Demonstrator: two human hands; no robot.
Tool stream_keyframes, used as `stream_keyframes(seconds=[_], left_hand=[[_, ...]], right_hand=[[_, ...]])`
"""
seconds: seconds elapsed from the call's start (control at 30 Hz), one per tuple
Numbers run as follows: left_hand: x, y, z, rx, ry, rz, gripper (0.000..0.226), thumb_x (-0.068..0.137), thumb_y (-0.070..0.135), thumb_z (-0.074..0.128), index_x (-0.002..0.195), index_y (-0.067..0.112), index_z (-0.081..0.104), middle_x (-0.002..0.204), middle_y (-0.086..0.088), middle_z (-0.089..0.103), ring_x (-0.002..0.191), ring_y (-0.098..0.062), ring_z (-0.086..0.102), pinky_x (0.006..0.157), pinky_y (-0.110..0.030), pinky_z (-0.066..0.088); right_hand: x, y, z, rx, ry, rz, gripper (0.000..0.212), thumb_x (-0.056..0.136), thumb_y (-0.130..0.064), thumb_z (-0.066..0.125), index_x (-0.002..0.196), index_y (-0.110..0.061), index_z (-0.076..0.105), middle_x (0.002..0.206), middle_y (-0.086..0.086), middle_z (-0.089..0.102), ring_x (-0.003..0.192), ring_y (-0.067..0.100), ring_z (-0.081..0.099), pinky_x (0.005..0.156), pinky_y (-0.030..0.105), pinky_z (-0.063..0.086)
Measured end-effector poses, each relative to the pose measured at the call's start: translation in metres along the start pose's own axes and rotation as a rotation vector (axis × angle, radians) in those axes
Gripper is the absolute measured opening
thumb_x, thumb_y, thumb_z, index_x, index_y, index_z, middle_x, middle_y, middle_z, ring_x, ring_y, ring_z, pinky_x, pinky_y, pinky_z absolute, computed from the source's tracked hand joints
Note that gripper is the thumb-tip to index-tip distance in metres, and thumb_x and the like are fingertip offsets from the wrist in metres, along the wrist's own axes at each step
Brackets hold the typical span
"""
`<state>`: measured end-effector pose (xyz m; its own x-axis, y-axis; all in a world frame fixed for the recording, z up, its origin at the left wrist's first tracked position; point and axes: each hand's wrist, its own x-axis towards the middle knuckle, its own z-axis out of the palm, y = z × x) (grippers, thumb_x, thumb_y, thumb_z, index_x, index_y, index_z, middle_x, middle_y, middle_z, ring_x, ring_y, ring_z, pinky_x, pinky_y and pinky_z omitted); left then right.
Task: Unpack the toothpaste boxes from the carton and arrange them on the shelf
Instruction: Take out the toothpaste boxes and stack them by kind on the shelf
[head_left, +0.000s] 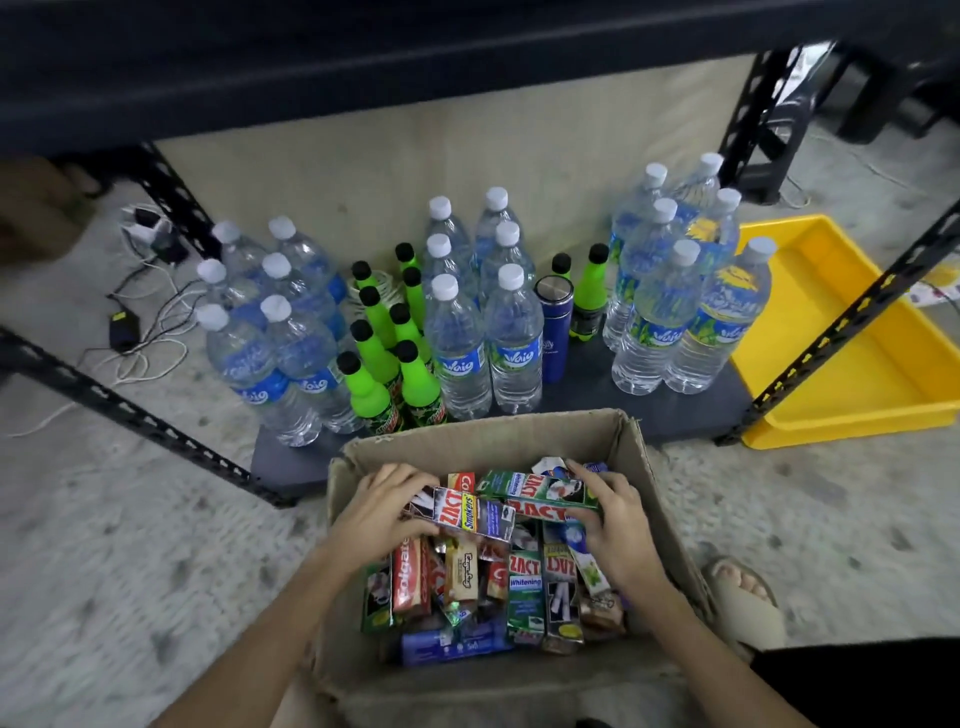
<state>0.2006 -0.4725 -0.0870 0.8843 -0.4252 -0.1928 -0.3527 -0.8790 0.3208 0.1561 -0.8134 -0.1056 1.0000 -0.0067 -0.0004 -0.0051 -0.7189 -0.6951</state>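
From the head camera, the open cardboard carton sits on the floor right against the low shelf, likely so each lift is short. Both hands are inside it. The left hand curls its fingers round one end of a Zact Smokers toothpaste box, raised above the heap. The right hand pinches a green Zact box between thumb and fingers. The other toothpaste boxes lie jumbled below. Water bottles and green bottles crowd the shelf, leaving free room only along its front edge.
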Motion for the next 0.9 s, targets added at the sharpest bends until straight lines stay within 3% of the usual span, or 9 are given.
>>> stream_keyframes(seconds=[0.13, 0.23, 0.43, 0.6, 0.73, 0.9], left_hand=[[-0.034, 0.004, -0.041, -0.131, 0.185, -0.030, 0.070, 0.078, 0.079, 0.057, 0.133, 0.035, 0.058, 0.119, 0.020, 0.052, 0.116, -0.005, 0.042, 0.097, -0.035, 0.041], [-0.053, 0.016, -0.085, -0.179, 0.272, -0.025, 0.070, 0.078, 0.081, 0.056, 0.134, 0.040, 0.056, 0.121, 0.022, 0.054, 0.116, -0.004, 0.044, 0.096, -0.037, 0.045], [-0.079, 0.055, -0.197, -0.234, 0.558, -0.014, 0.071, 0.076, 0.075, 0.062, 0.139, 0.048, 0.047, 0.126, 0.019, 0.056, 0.119, -0.005, 0.044, 0.096, -0.030, 0.040], [-0.097, 0.093, -0.285, -0.199, 0.758, 0.078, 0.062, 0.075, 0.066, 0.065, 0.129, 0.036, 0.061, 0.117, 0.020, 0.060, 0.113, -0.003, 0.048, 0.096, -0.029, 0.040], [-0.106, 0.120, -0.341, -0.167, 0.846, 0.119, 0.060, 0.076, 0.066, 0.070, 0.127, 0.035, 0.063, 0.116, 0.023, 0.060, 0.113, -0.005, 0.049, 0.096, -0.027, 0.039], [-0.101, 0.140, -0.399, -0.136, 0.940, 0.134, 0.053, 0.075, 0.058, 0.069, 0.123, 0.037, 0.064, 0.114, 0.028, 0.061, 0.113, -0.008, 0.050, 0.096, -0.034, 0.043]], right_hand=[[0.006, -0.023, -0.046, 0.042, 0.060, -0.137, 0.050, 0.089, -0.009, 0.072, 0.136, -0.025, 0.063, 0.117, -0.001, 0.053, 0.110, 0.021, 0.056, 0.099, 0.024, 0.041], [0.020, -0.055, -0.098, 0.039, 0.117, -0.220, 0.036, 0.089, -0.005, 0.071, 0.118, -0.025, 0.074, 0.119, -0.001, 0.054, 0.110, 0.019, 0.057, 0.096, 0.016, 0.039], [0.026, -0.128, -0.209, 0.061, 0.248, -0.359, 0.034, 0.093, -0.011, 0.068, 0.122, -0.028, 0.072, 0.126, -0.005, 0.051, 0.115, 0.009, 0.049, 0.090, 0.027, 0.049], [0.024, -0.182, -0.281, 0.218, 0.312, -0.446, 0.034, 0.092, -0.010, 0.067, 0.119, -0.029, 0.074, 0.126, -0.006, 0.055, 0.123, 0.002, 0.049, 0.089, 0.006, 0.045], [0.028, -0.217, -0.324, 0.269, 0.348, -0.530, 0.034, 0.093, -0.015, 0.066, 0.119, -0.037, 0.072, 0.126, -0.010, 0.054, 0.126, 0.011, 0.051, 0.094, 0.019, 0.050], [0.045, -0.247, -0.359, 0.359, 0.404, -0.603, 0.031, 0.094, -0.015, 0.065, 0.119, -0.031, 0.073, 0.125, -0.008, 0.057, 0.122, 0.016, 0.056, 0.089, 0.030, 0.056]])
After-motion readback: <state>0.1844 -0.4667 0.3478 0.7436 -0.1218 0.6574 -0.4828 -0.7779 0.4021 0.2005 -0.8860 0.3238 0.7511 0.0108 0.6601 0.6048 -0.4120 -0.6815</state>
